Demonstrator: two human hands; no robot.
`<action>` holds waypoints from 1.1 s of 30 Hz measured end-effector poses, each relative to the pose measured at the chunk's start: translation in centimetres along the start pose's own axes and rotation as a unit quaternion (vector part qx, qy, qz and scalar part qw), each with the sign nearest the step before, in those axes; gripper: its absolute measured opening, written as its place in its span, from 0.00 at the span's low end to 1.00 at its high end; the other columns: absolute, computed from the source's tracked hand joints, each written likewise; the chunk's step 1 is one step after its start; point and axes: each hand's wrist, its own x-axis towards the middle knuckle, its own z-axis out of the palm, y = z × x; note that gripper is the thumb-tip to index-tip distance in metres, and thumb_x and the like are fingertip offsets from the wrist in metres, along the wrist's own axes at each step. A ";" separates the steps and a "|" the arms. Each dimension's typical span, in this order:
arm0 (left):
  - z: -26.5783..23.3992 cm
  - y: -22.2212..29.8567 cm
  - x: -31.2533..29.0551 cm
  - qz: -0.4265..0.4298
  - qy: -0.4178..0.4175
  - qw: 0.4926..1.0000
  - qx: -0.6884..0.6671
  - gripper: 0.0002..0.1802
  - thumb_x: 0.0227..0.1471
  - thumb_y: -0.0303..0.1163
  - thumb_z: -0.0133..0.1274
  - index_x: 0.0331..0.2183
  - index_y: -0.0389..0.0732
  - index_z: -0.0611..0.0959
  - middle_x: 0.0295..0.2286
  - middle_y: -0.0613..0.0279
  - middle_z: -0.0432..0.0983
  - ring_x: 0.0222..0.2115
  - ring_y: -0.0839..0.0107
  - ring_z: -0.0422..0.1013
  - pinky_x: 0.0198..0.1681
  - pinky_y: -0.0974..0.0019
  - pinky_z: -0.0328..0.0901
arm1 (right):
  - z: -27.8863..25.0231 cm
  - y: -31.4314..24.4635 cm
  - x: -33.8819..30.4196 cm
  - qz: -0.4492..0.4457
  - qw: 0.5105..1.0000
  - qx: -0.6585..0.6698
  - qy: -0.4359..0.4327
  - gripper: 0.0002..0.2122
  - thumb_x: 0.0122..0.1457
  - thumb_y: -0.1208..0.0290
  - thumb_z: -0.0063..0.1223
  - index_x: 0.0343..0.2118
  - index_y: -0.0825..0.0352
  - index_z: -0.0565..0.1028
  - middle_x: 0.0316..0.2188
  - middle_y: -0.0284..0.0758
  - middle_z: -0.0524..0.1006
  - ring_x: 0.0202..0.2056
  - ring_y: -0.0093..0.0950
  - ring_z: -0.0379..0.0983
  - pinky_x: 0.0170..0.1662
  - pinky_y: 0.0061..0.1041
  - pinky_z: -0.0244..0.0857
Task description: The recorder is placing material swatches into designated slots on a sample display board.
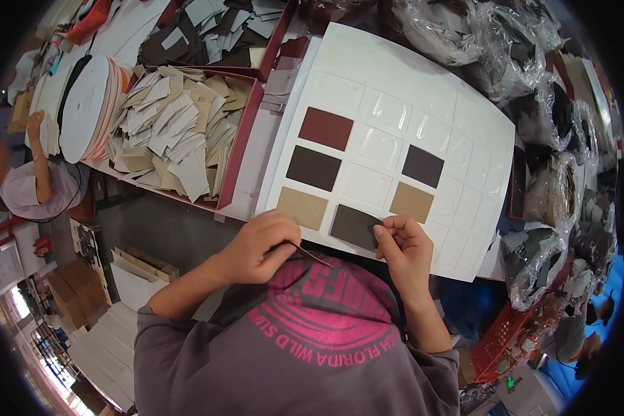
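My right hand (403, 244) pinches the right edge of a dark grey-green swatch (352, 224). This swatch lies at the bottom row of a white sample board (402, 62) marked with rectangular recesses, some glossy as if with glue. Closed near the board's lower left edge, my left hand (265, 243) grips a thin brown swatch (313, 256) seen nearly edge-on; whether it is one piece or several I cannot tell. On the board sit a maroon swatch (326, 129), a dark brown one (313, 168), a beige one (302, 206), a dark purple one (423, 166) and a tan one (412, 202).
Left of the board stands a red-rimmed box (244, 132) heaped with pale swatches, and behind it a box of dark and grey pieces (211, 35). Clear plastic bags (513, 62) crowd the right side. A white reel (85, 109) stands farther left, near another person (41, 184).
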 end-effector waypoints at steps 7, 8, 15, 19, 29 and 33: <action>1.5 0.1 0.3 0.090 -0.038 0.981 0.168 0.05 0.40 0.25 0.52 0.26 0.42 0.75 0.46 0.62 0.70 0.42 0.66 0.66 0.43 0.62 0.54 | 0.6 0.3 -0.2 0.010 0.999 -0.041 0.020 0.04 0.55 0.78 0.53 0.32 0.72 0.70 0.22 0.30 0.72 0.20 0.14 0.66 0.22 0.12 0.60; 1.6 0.1 0.3 0.090 -0.038 0.981 0.167 0.05 0.40 0.25 0.52 0.26 0.42 0.75 0.46 0.62 0.70 0.42 0.66 0.66 0.43 0.62 0.54 | 0.7 0.2 -0.2 0.009 0.999 -0.037 0.027 0.04 0.55 0.78 0.53 0.32 0.72 0.70 0.23 0.30 0.72 0.20 0.14 0.66 0.22 0.12 0.60; 1.9 0.0 0.6 0.102 -0.062 0.967 0.225 0.03 0.40 0.26 0.52 0.24 0.42 0.75 0.51 0.64 0.67 0.44 0.68 0.63 0.42 0.61 0.53 | 0.8 0.2 0.1 0.017 0.998 -0.046 0.030 0.04 0.55 0.78 0.53 0.31 0.72 0.70 0.23 0.30 0.72 0.20 0.14 0.66 0.22 0.13 0.61; 2.6 0.0 0.6 0.103 -0.057 0.953 0.280 0.01 0.41 0.27 0.51 0.23 0.43 0.75 0.51 0.65 0.68 0.44 0.69 0.63 0.41 0.62 0.53 | 1.0 0.8 0.1 -0.026 0.995 -0.091 0.045 0.06 0.54 0.78 0.54 0.33 0.72 0.70 0.21 0.29 0.72 0.19 0.13 0.66 0.22 0.13 0.60; 3.1 0.5 0.8 0.101 -0.054 0.937 0.331 0.02 0.42 0.29 0.50 0.21 0.43 0.74 0.49 0.67 0.69 0.43 0.70 0.63 0.42 0.62 0.53 | 1.4 0.7 0.2 -0.146 0.938 -0.303 0.079 0.14 0.49 0.79 0.57 0.38 0.68 0.67 0.15 0.32 0.67 0.16 0.24 0.66 0.20 0.23 0.59; 3.0 0.9 1.4 0.080 -0.047 0.954 0.285 0.01 0.42 0.26 0.51 0.23 0.43 0.75 0.47 0.66 0.70 0.40 0.68 0.64 0.41 0.62 0.54 | 1.0 1.0 0.5 -0.178 0.930 -0.309 0.087 0.14 0.48 0.79 0.58 0.38 0.67 0.68 0.14 0.31 0.66 0.15 0.26 0.65 0.19 0.24 0.59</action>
